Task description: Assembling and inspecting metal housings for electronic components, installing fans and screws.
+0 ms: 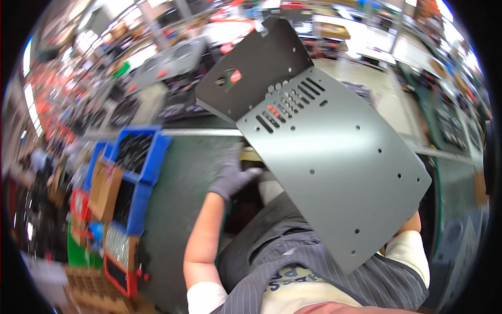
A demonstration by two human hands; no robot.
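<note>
A large grey bent metal panel (334, 172) is held up at a tilt over my lap. Its wide face carries small holes and rows of slots, and a darker flange (256, 68) folds away at the far end. My right arm (412, 224) goes up behind the panel's lower right side; the panel covers my right hand, which appears to bear it. To the left of the panel, my left hand (230, 177) wears a grey glove. Its thumb and fingers are apart and hold nothing, near the inner edge of the green work surface (180, 183).
Blue bins (141, 180) with small black parts stand at the left, beside an open cardboard box (106, 191). A metal rail (204, 132) borders the green surface. Beyond it, a flat grey panel (175, 60) and dark assemblies (180, 102) lie on the line.
</note>
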